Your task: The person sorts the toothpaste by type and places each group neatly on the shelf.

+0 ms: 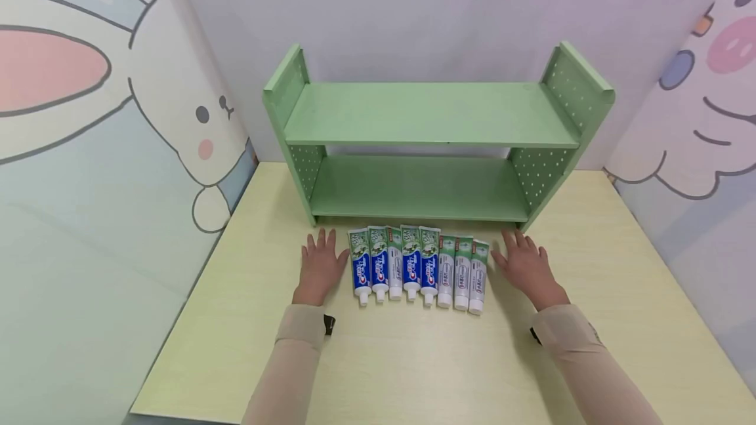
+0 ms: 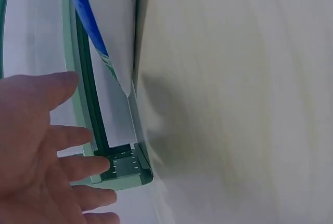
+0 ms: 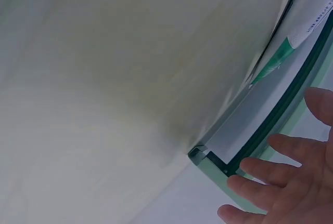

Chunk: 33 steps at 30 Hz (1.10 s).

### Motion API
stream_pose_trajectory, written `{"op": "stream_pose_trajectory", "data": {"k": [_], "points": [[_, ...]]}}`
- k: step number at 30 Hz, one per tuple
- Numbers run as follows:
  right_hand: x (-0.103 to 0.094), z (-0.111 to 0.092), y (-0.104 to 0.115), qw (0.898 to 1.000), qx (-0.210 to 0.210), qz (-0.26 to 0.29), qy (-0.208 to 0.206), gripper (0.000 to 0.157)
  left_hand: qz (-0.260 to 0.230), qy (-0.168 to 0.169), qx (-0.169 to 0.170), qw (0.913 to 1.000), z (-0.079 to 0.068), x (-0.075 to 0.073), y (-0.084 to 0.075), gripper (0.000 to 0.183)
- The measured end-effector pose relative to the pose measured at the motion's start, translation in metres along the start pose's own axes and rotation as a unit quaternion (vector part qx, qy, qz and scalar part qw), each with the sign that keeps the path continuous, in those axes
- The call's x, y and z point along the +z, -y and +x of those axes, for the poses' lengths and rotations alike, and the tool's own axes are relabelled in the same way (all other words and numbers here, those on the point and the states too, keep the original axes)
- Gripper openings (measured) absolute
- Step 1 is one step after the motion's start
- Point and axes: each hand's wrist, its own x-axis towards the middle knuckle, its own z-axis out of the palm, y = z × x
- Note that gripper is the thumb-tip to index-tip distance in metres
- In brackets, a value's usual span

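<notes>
Left hand (image 1: 321,266) and right hand (image 1: 528,269) were well apart over the wood-grain worktop (image 1: 378,372), fingers spread; whether the fingertips touched its surface could not be told. Between them, nearer the worktop's back edge than its front, lay eight toothpaste tubes in a row, caps toward the front edge. From the left came two blue-and-green Crest tubes (image 1: 379,267), one white-and-green tube (image 1: 394,267), two more Crest, then three more white-and-green. The left hand was just beside the leftmost tube, the right hand near the rightmost. The small print on the tubes was hard to read, and each wrist view cut the nearest tube off at the frame's edge.

Behind the row, along the back edge, stood a green two-tier shelf (image 1: 422,185) with perforated sides. Beige sleeves (image 1: 289,366) ran out of the head view at the bottom, as did most of the worktop's front edge; only its front left corner showed. Small black objects (image 1: 329,324) at the cuffs were partly hidden.
</notes>
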Motion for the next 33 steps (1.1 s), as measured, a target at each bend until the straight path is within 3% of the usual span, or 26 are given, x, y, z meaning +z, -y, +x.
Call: {"op": "stream_pose_trajectory", "data": {"k": [5,9,12,19,26,33], "points": [[-0.002,0.004,0.0,0.999,-0.016,0.004,-0.04,0.053,-0.03,0.018,-0.008,0.9994,-0.005,0.0,0.0,0.062],[-0.008,0.009,-0.001,0.997,0.023,0.072,-0.017,0.051,-0.076,0.049,-0.027,0.9956,-0.015,-0.002,-0.004,0.059],[-0.015,0.013,-0.003,0.987,0.072,0.146,-0.012,0.05,-0.103,0.071,-0.029,0.9917,-0.023,-0.003,-0.01,0.057],[-0.026,0.018,-0.013,0.954,0.149,0.248,-0.074,0.046,-0.134,0.111,-0.007,0.9848,-0.038,0.0,-0.023,0.057],[-0.025,0.022,-0.02,0.938,0.188,0.282,-0.078,0.049,-0.149,0.1,-0.015,0.9836,-0.045,0.005,-0.03,0.057],[-0.023,0.026,-0.024,0.934,0.199,0.284,-0.081,0.051,-0.14,0.087,-0.016,0.9862,-0.048,0.007,-0.028,0.056]]}}
